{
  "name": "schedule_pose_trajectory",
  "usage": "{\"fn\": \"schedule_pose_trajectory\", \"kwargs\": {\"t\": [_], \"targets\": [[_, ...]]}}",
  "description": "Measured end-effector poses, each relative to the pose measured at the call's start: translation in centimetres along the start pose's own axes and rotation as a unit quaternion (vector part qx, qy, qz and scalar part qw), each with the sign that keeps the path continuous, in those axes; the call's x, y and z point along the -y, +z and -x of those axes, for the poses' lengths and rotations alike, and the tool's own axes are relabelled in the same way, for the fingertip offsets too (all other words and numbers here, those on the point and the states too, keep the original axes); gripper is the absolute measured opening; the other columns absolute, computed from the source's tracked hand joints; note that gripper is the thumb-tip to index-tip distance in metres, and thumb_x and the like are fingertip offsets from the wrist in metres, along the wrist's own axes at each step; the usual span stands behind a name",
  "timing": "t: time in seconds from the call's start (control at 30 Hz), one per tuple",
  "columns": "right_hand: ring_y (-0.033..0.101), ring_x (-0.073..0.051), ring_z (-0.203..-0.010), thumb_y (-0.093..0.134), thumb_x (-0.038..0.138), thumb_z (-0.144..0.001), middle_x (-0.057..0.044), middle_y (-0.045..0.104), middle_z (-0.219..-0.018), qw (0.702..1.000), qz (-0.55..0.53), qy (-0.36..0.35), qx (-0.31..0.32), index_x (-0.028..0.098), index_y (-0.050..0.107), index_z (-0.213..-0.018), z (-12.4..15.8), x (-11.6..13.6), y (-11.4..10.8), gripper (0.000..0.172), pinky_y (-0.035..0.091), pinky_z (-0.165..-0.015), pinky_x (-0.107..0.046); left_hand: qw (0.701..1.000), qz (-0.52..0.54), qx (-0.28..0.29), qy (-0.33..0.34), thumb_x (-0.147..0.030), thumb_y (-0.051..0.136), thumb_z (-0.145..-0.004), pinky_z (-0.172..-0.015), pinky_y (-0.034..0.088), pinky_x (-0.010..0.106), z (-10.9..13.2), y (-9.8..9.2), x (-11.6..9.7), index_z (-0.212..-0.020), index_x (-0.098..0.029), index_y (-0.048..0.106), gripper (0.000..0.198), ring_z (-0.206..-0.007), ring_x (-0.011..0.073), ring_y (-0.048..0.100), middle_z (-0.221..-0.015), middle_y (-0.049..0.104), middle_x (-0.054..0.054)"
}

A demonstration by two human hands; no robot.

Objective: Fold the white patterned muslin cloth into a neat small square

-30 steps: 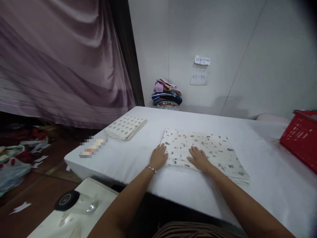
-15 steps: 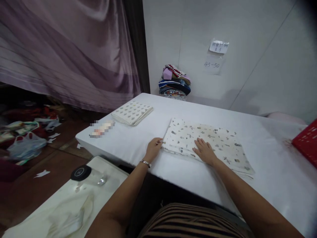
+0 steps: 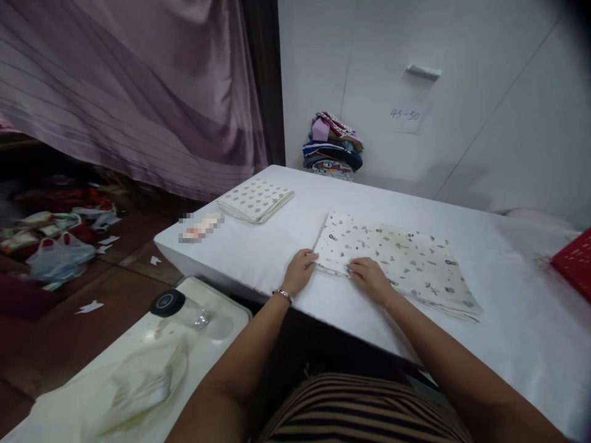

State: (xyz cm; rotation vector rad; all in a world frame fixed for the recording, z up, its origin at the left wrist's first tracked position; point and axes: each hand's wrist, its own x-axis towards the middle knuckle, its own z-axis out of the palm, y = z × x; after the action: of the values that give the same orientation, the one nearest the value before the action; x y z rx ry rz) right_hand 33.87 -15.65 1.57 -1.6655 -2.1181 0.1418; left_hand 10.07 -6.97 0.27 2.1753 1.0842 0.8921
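A folded white cloth with small printed figures [image 3: 397, 261] lies flat on the white table [image 3: 277, 246]. My left hand [image 3: 300, 271] is curled at the cloth's near left corner, fingertips pinching its edge. My right hand [image 3: 367, 275] rests on the near edge a little to the right, its fingers bent and gripping the fabric. A thin bracelet sits on my left wrist.
A second folded patterned cloth [image 3: 255, 200] lies at the table's far left. A stack of folded fabrics [image 3: 333, 147] stands by the wall. A red basket [image 3: 575, 261] is at the right edge. A low white stand with a dark-lidded jar [image 3: 178, 304] is near left; bags litter the floor [image 3: 55, 258].
Both hands have drawn back from lying flat on the cloth to its near left edge, and the fingers have curled onto the fabric. The camera has shifted left.
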Motion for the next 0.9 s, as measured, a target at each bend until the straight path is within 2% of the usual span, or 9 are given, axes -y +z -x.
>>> {"fn": "schedule_pose_trajectory", "kwargs": {"t": [0.13,0.23,0.43,0.57,0.73,0.83,0.9], "targets": [[0.052,-0.024,-0.097,0.039,0.029,-0.093,-0.010,0.064,-0.105,1.000,0.013,-0.013,-0.004,0.018,0.068,-0.105,0.2,0.5,-0.1,0.034,0.043,-0.087,-0.039,0.999,-0.034,0.015,-0.011,-0.023,0.041,-0.090,-0.090,0.050,0.027,0.2,-0.4,-0.4,-0.105,-0.029,0.063,0.028,-0.102,0.0154,0.059,-0.122,0.055,-0.002],[0.052,-0.023,-0.093,0.035,0.028,-0.094,-0.011,0.064,-0.102,1.000,0.017,-0.003,-0.012,0.017,0.068,-0.103,0.5,0.7,-0.3,0.036,0.044,-0.085,-0.037,0.998,-0.056,0.009,0.012,-0.024,0.037,-0.091,-0.092,0.049,0.027,0.5,-0.7,-1.0,-0.103,-0.029,0.064,0.030,-0.105,0.0153,0.057,-0.119,0.057,-0.001],[0.053,-0.025,-0.096,0.035,0.026,-0.093,-0.011,0.063,-0.105,1.000,0.024,-0.001,-0.018,0.017,0.067,-0.106,0.8,0.9,0.6,0.036,0.043,-0.086,-0.039,0.994,-0.102,0.016,0.025,-0.024,0.040,-0.089,-0.089,0.051,0.030,0.6,-1.0,-1.5,-0.100,-0.032,0.065,0.029,-0.102,0.0173,0.059,-0.110,0.061,-0.003],[0.054,-0.025,-0.103,0.036,0.025,-0.093,-0.012,0.062,-0.112,1.000,0.024,0.002,-0.017,0.016,0.062,-0.115,1.8,1.0,-0.2,0.036,0.041,-0.092,-0.040,0.995,-0.091,0.021,0.037,-0.025,0.040,-0.088,-0.089,0.050,0.029,0.5,-1.1,-1.4,-0.102,-0.030,0.063,0.028,-0.100,0.0175,0.059,-0.109,0.060,-0.001],[0.052,-0.021,-0.111,0.039,0.025,-0.092,-0.007,0.060,-0.121,0.995,0.066,0.071,-0.035,0.021,0.057,-0.122,6.6,-1.1,-2.9,0.035,0.036,-0.099,-0.036,0.996,-0.083,0.013,0.043,-0.025,0.044,-0.085,-0.089,0.048,0.034,-0.2,-0.8,-0.5,-0.101,-0.022,0.064,0.026,-0.099,0.0199,0.057,-0.105,0.058,0.003],[0.049,-0.020,-0.117,0.038,0.027,-0.092,-0.006,0.059,-0.125,0.982,0.105,0.147,-0.061,0.025,0.056,-0.123,11.4,-4.0,-4.9,0.036,0.032,-0.104,-0.038,0.996,-0.079,0.016,0.046,-0.030,0.043,-0.084,-0.089,0.047,0.035,-0.9,-0.4,0.4,-0.099,-0.023,0.064,0.026,-0.099,0.0202,0.056,-0.104,0.057,0.002],[0.046,-0.023,-0.121,0.039,0.027,-0.091,-0.008,0.057,-0.128,0.969,0.129,0.198,-0.078,0.023,0.057,-0.123,15.1,-6.1,-6.3,0.036,0.029,-0.105,-0.045,0.996,-0.082,0.015,0.039,-0.032,0.042,-0.084,-0.088,0.047,0.034,-1.1,-0.2,0.9,-0.098,-0.025,0.064,0.027,-0.099,0.0201,0.056,-0.105,0.057,0.002]]}}
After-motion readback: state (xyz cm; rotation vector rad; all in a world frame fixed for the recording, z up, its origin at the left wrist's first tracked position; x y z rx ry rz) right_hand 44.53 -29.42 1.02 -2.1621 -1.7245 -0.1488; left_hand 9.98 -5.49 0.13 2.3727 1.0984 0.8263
